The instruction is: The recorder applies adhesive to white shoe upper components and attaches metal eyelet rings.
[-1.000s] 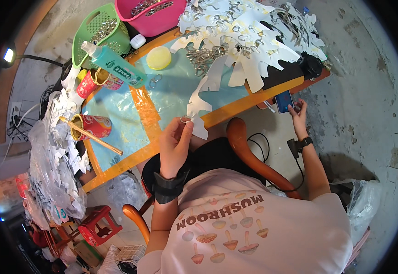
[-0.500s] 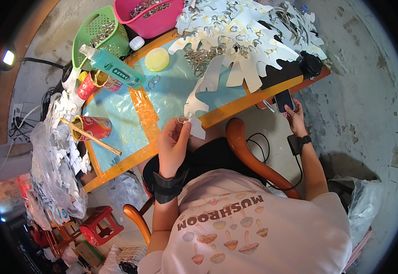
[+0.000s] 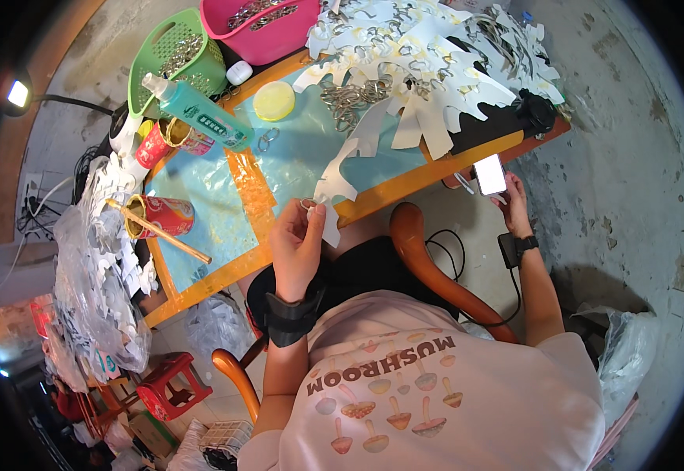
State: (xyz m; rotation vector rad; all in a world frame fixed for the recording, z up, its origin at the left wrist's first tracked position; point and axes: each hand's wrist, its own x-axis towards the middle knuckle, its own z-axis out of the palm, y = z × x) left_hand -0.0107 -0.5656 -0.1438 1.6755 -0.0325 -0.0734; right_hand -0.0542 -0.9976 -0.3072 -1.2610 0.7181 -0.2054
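Left hand (image 3: 296, 245) raised at the near edge of the tabletop (image 3: 404, 179), fingers curled together, pinching a small metal ring (image 3: 308, 205) at the fingertips; a black wrist brace (image 3: 293, 315) wraps the forearm below it. The ring sits just beside the lower tip of a white paper cutout (image 3: 334, 179) that droops over the near edge; whether they touch, cannot tell.

Right hand (image 3: 512, 206) is off the table, past its right near corner, closed around a phone (image 3: 490, 173) with a lit screen. A black band sits on that wrist.

On the tabletop: a blue sheet (image 3: 216, 192) crossed by a strip of orange tape (image 3: 251, 184). A heap of white cutouts (image 3: 428, 47) fills the far right part and spills toward the near edge, with a tangle of metal rings (image 3: 353, 98) at its left. A single loose ring (image 3: 266, 140) lies on the blue sheet.

Far edge: pink basket (image 3: 267, 27) and green basket (image 3: 171, 59), both holding metal pieces. A teal squeeze bottle (image 3: 196, 110) lies tilted in front of the green one. A yellow round lid (image 3: 274, 100) lies just right of the bottle.

Left edge: red can (image 3: 165, 216) with a wooden stick (image 3: 161, 229) poking out across the sheet; a second red cup (image 3: 171, 140) further back. A clear bag of white cutouts (image 3: 94, 275) hangs off the left side.

Wooden chair arm (image 3: 428, 263) curves between the near edge and the person's lap.
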